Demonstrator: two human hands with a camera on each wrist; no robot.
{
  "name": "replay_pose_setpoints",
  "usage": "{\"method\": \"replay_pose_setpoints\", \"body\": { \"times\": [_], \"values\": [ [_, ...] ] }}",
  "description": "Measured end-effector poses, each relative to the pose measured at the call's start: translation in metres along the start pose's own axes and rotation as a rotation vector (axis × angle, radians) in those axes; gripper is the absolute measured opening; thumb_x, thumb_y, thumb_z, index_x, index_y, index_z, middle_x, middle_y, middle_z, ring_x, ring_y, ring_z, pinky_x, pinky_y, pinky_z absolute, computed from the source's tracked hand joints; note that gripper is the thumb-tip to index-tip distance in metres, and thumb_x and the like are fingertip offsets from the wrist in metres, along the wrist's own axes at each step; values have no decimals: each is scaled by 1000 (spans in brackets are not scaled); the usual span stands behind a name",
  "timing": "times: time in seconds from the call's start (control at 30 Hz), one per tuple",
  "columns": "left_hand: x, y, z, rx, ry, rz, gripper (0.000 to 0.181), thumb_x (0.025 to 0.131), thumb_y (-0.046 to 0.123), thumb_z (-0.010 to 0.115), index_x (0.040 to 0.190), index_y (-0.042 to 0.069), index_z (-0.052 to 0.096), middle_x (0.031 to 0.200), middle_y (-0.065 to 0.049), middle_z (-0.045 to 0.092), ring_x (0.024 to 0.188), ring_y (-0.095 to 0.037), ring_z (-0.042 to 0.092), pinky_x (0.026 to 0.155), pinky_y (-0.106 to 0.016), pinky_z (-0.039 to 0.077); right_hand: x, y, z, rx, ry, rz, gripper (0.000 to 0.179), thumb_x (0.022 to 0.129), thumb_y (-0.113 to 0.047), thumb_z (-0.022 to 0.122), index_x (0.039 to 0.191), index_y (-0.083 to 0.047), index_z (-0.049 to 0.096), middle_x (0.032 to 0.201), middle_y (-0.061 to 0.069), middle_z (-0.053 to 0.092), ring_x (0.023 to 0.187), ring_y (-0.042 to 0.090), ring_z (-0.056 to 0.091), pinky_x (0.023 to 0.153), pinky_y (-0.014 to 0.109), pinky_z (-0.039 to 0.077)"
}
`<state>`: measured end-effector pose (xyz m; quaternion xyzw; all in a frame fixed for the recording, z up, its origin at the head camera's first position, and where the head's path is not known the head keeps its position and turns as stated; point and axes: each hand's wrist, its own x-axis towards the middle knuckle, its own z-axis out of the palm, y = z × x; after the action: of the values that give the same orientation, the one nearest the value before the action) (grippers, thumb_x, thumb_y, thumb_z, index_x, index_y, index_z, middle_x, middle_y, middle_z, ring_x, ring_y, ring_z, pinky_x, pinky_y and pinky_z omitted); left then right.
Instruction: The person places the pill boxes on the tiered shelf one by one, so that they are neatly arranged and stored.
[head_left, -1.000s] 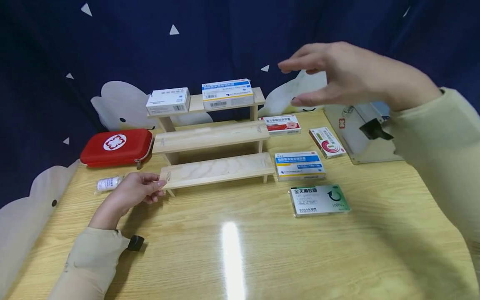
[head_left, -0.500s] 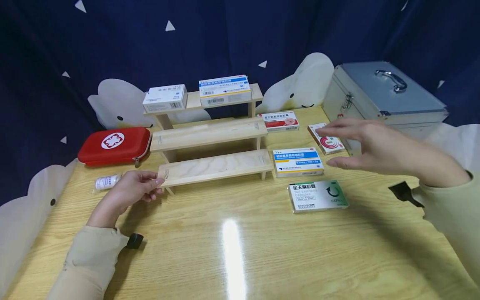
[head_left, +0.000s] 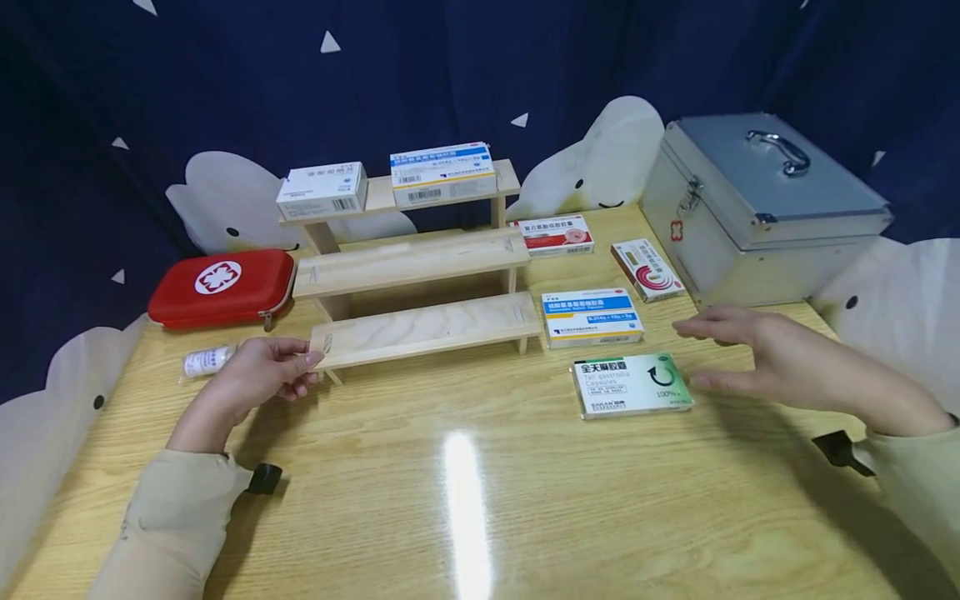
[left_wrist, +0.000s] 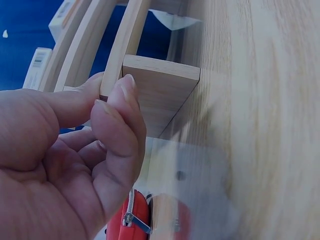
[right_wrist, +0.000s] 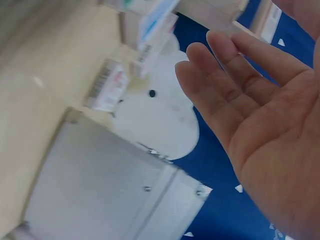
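Observation:
My left hand [head_left: 258, 379] pinches the left end of the lowest step of a three-tier wooden display rack [head_left: 427, 329]. In the left wrist view, thumb and fingertips close on the edge of its board [left_wrist: 116, 62]. On the top tier sit a white medicine box [head_left: 322, 190] and a blue-and-white medicine box [head_left: 442, 173]. My right hand [head_left: 772, 358], fingers extended and holding nothing, hovers just right of a green-and-white capsule box [head_left: 632, 386]. Behind that lies another blue-and-white box [head_left: 592, 317] beside the rack's lowest tier. The right wrist view shows the palm [right_wrist: 285, 130] bare.
A red zippered first-aid case [head_left: 221, 287] and a small white bottle [head_left: 206, 362] lie left of the rack. Right of it are a red-and-white box [head_left: 558, 235], a box with pink arcs [head_left: 648, 270] and a metal case [head_left: 765, 208]. A curtain [head_left: 420, 75] hangs behind.
My right hand has come down from above the metal case toward the green-and-white box, staying extended. The left hand keeps its pinch on the rack. The head view has shifted slightly.

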<state>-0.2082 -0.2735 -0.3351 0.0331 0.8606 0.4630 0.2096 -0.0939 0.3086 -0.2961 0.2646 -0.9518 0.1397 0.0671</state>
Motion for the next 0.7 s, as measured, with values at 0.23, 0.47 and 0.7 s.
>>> {"method": "replay_pose_setpoints", "body": {
  "times": [0.23, 0.47, 0.7],
  "values": [
    [-1, 1, 0, -3, 1, -2, 46, 101, 21, 60, 131, -12, 48, 90, -10, 69, 71, -15, 60, 64, -27, 53, -14, 12, 22, -1, -19, -16, 62, 74, -23, 89, 128, -7, 64, 123, 3, 62, 105, 20, 61, 78, 37, 53],
    [0, 2, -1, 18, 3, -20, 47, 100, 22, 60, 133, -11, 48, 91, -11, 69, 72, -16, 60, 65, -28, 54, -20, 21, 34, 48, -40, 18, 66, 75, -25, 89, 130, -1, 61, 127, 11, 60, 108, 25, 61, 78, 43, 55],
    [0, 1, -1, 8, 9, -20, 47, 100, 21, 60, 131, -11, 48, 89, -11, 69, 70, -15, 60, 64, -27, 53, -17, 22, 39, 61, -64, 24, 68, 76, -29, 87, 132, 0, 60, 130, 12, 58, 112, 29, 59, 81, 46, 54]
  ]
}}
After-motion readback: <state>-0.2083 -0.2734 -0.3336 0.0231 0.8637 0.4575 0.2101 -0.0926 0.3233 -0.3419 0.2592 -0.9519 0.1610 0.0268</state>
